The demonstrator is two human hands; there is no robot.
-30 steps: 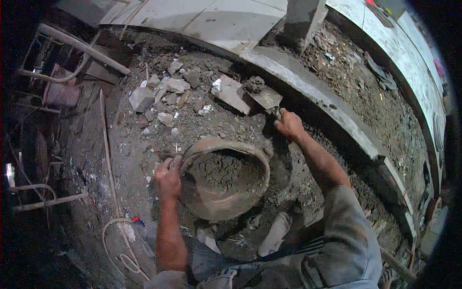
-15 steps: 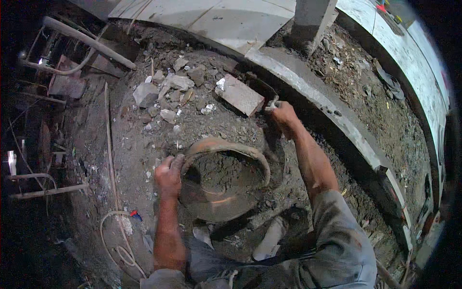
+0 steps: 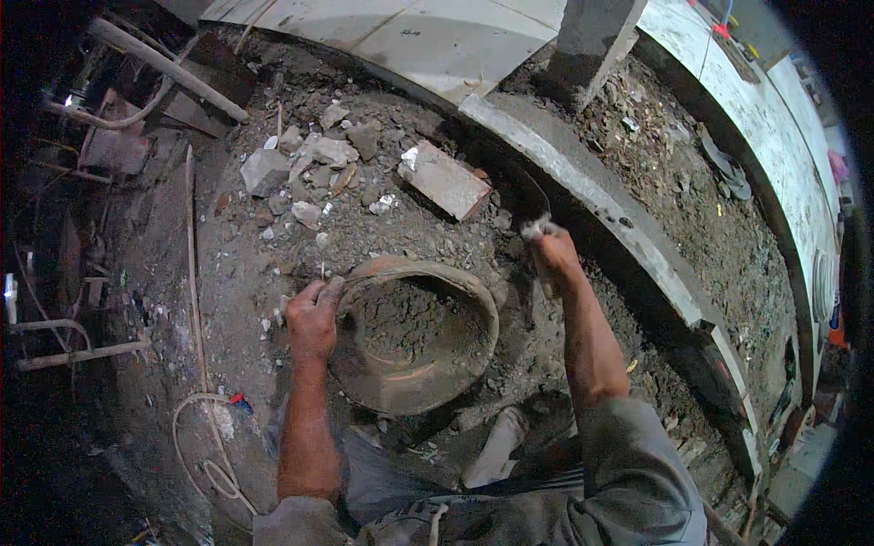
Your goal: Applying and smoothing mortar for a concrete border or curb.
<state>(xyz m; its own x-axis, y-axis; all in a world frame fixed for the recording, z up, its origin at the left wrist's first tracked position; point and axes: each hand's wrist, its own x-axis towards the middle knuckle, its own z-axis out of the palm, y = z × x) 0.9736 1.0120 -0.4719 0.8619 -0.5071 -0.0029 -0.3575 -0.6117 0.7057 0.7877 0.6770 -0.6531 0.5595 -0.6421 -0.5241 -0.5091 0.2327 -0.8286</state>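
Observation:
A round, mud-caked basin (image 3: pixel 410 398) sits tilted on the ground in front of me, with a heap of dark, wet mortar (image 3: pixel 410 318) inside. My left hand (image 3: pixel 312 318) is closed on the basin's left rim. To the right of the basin, my right hand (image 3: pixel 555 255) is closed round the handle of a trowel (image 3: pixel 523 193). The trowel's dark, thin-edged blade points away from me into the shadowed gap beside the low concrete curb, and much of it blends into the dark. A reddish brick (image 3: pixel 446 180) lies on the soil just left of the blade.
Broken stones (image 3: pixel 314 164) are piled beyond the basin. The concrete curb (image 3: pixel 583 191) curves along the right, near a grey post (image 3: pixel 596 45). On the left lie a long pole (image 3: pixel 194 264), a looped hose (image 3: pixel 182 446) and metal frames (image 3: pixel 168 68). My foot (image 3: pixel 496 446) stands close below the basin.
My right hand has moved nearer to me and slightly right with the trowel, away from the brick. The left hand stays on the basin rim. The whole view has shifted slightly.

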